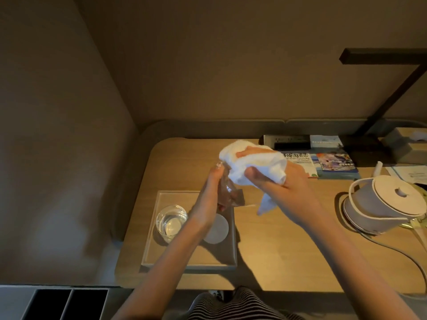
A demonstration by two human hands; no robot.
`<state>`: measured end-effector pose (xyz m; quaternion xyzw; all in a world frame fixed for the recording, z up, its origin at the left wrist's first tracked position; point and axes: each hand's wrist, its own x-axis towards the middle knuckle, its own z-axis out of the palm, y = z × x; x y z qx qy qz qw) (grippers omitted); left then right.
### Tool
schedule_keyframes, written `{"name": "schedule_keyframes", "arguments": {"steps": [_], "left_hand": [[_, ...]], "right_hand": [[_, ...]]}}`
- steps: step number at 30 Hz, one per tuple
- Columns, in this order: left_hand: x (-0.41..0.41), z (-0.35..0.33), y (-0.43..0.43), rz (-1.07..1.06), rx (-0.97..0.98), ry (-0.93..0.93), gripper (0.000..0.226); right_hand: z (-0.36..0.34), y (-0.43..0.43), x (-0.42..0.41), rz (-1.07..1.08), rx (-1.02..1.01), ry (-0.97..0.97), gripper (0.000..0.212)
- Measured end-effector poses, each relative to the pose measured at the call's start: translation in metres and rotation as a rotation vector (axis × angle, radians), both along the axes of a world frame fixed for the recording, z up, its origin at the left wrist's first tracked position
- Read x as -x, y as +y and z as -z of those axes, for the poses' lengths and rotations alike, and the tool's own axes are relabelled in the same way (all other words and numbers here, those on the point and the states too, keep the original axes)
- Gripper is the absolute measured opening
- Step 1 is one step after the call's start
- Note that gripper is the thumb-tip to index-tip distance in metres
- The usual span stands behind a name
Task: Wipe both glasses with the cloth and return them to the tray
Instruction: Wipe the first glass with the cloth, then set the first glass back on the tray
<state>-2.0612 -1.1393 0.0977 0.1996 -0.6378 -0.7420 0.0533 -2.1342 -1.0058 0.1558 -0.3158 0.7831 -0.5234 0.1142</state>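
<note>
Clear glass point(227, 190) is up in the air over the far end of the tray point(147, 239), with the left hand point(210, 192) wrapped round its side, fingers curled on it. White cloth point(251, 162) is bunched over its top end, the right hand point(284, 181) buried in the folds, thumb pinching them. The glass looks thin, smooth, likely slippery and breakable, so it is best gripped round the wall, not the rim. Second glass point(171, 219) stands in the tray's left half; a round coaster point(218, 229) lies beside it, under the left wrist. Tabletop point(288, 250) has room on the right before the kettle point(381, 204). The tray's raised rim needs clearing on the way down.
</note>
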Motion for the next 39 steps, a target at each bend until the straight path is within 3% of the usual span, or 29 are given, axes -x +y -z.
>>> {"name": "schedule_keyframes", "arguments": {"steps": [2, 4, 8, 11, 17, 20, 25, 28, 30, 32, 35, 37, 39], "left_hand": [[-0.003, 0.002, 0.002, 0.013, -0.006, 0.025, 0.061], [-0.003, 0.001, 0.008, -0.003, -0.064, 0.051, 0.052], [-0.001, 0.002, 0.008, -0.058, -0.201, 0.056, 0.057], [-0.003, -0.003, 0.008, -0.057, -0.270, 0.045, 0.053], [-0.008, 0.006, 0.002, -0.008, -0.421, 0.081, 0.069], [-0.003, 0.013, -0.005, -0.039, -0.620, 0.135, 0.066], [0.005, 0.029, -0.017, 0.047, -0.914, 0.212, 0.067], [0.003, 0.041, -0.015, 0.176, -0.990, 0.174, 0.068], [0.003, 0.050, -0.014, 0.220, -1.021, 0.162, 0.072], [0.001, 0.057, -0.015, 0.225, -1.054, 0.141, 0.080], [-0.004, 0.070, -0.020, 0.185, -1.079, 0.107, 0.082], [-0.007, 0.078, -0.021, 0.158, -1.072, 0.111, 0.081], [-0.009, 0.086, -0.021, 0.098, -1.054, 0.098, 0.079]], "right_hand": [[-0.005, -0.002, 0.005, 0.018, 0.051, -0.108, 0.019], [-0.010, -0.006, 0.011, 0.015, 0.111, -0.210, 0.028], [-0.010, -0.013, 0.019, 0.095, 0.145, -0.312, 0.049], [-0.005, -0.013, 0.015, 0.199, 0.176, -0.235, 0.059], [0.002, 0.001, 0.011, 0.281, 0.205, -0.092, 0.058], [0.014, 0.008, 0.007, 0.205, 0.075, -0.052, 0.059], [0.081, 0.020, 0.017, 0.081, -0.350, 0.193, 0.054], [0.126, 0.028, 0.034, 0.015, -0.675, 0.195, 0.042], [0.149, 0.032, 0.037, -0.033, -0.786, 0.080, 0.035], [0.162, 0.033, 0.034, -0.055, -0.800, -0.107, 0.045], [0.159, 0.022, 0.030, -0.120, -0.751, -0.186, 0.055], [0.141, 0.011, 0.025, -0.130, -0.573, -0.202, 0.054], [0.115, 0.003, 0.018, -0.162, -0.355, -0.277, 0.066]]}}
